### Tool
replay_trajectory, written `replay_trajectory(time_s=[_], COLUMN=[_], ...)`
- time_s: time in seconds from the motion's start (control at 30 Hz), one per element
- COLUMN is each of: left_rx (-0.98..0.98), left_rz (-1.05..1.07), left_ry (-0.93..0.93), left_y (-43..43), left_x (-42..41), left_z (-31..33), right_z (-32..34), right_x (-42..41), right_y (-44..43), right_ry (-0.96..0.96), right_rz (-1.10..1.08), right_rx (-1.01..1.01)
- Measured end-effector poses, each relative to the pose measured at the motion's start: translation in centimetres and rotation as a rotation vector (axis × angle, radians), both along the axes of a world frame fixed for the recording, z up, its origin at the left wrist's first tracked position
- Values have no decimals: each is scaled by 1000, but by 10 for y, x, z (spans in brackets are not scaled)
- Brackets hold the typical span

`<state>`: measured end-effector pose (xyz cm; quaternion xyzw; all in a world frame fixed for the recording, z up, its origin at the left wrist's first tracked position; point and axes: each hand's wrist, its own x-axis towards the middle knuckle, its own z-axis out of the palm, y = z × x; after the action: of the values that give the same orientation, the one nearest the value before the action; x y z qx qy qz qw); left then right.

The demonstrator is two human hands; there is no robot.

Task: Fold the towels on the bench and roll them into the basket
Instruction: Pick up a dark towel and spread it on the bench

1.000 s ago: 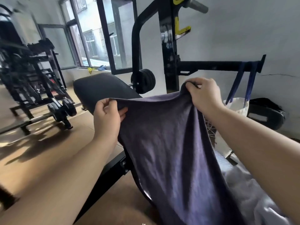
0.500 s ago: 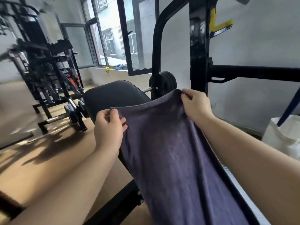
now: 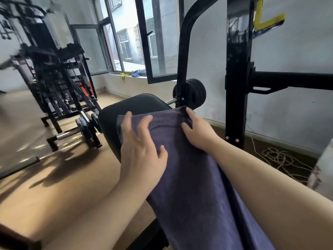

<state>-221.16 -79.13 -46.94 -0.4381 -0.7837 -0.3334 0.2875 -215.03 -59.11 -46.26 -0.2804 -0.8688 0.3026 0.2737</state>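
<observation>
Since the purple towel (image 3: 189, 177) lies lengthwise on the bench (image 3: 129, 109), its long axis runs straight away from the person, from the bottom of the view up to the padded far end, and any fold, as I judge it, has to start at the far short edge where both hands are

That edge sits across the bench just short of the rounded end, with a band of lettering between the two hands. The left hand (image 3: 142, 150) is open, fingers spread and straight over the towel's far left corner; motion blur makes it unclear whether the palm presses the cloth or hovers just above it. The right hand (image 3: 198, 132) is at the far right corner, fingers curled over the edge and thumb on top, so it appears to pinch the cloth there. Both hands are about equally far along, the right a little further. The towel's near end runs out of view at the bottom, so its full length cannot be told

Close behind the right hand stands the black rack upright (image 3: 237, 87), with weight plates (image 3: 194, 94) just beyond the bench end; a lift of that corner would likely need to stay clear of them. A loose coil of rope (image 3: 281, 159) lies on the floor to the right, and a pale object (image 3: 324, 159) shows at the right border, too cropped to name. No basket is clearly in view. A gym machine (image 3: 54, 78) stands well apart on the left
</observation>
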Motion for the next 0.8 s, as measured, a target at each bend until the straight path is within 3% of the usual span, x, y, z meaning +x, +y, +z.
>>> replay_trajectory(time_s=[0.17, 0.3, 0.57, 0.8], left_rx=[-347, -579, -569, -481], left_rz=[157, 267, 374, 356], left_ry=[103, 42, 27, 50], left_y=[-1, -1, -13, -14], left_x=[-2, -10, -4, 10], left_z=[-2, -3, -10, -3], right_z=[-5, -6, -6, -19], right_x=[-4, -11, -16, 15], right_y=[-3, -1, -5, -13], right_ry=[39, -82, -198, -113], right_rz=[-5, 33, 90, 58], right_rx=[-40, -4, 234, 306])
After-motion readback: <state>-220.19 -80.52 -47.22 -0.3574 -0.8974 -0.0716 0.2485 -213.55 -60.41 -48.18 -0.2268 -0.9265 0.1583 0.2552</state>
